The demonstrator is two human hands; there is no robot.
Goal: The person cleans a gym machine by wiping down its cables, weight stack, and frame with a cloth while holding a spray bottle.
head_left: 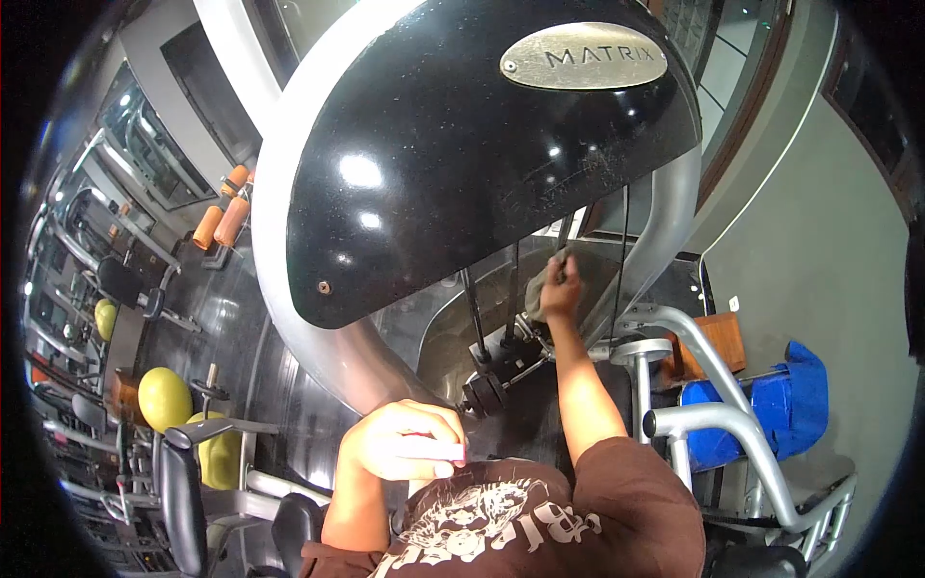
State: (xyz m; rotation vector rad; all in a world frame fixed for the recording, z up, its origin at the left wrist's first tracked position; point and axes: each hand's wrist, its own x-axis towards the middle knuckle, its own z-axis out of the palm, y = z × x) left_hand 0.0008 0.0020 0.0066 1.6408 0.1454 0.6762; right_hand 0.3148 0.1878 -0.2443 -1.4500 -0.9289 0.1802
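Note:
A large gym machine with a glossy black cover (434, 164) and an oval MATRIX plate (584, 56) fills the upper middle. My right hand (560, 289) reaches under the cover's lower edge, its fingers closed on a greyish cloth (536, 297) beside a dark vertical rod (567, 231). Close to my body, my left hand (409, 441) is curled in front of my brown shirt; whatever its fingers may hold is too bright and small to make out. Black weights (485, 395) hang below the cover, between my two hands.
Silver tubular frames (713, 419) and a blue-covered pad (761, 405) stand at the right, near a grey-green wall. Yellow balls (165, 399), a black padded seat (183, 511) and orange rollers (231, 220) are at the left. The machine's silver frame (273, 231) curves around the cover.

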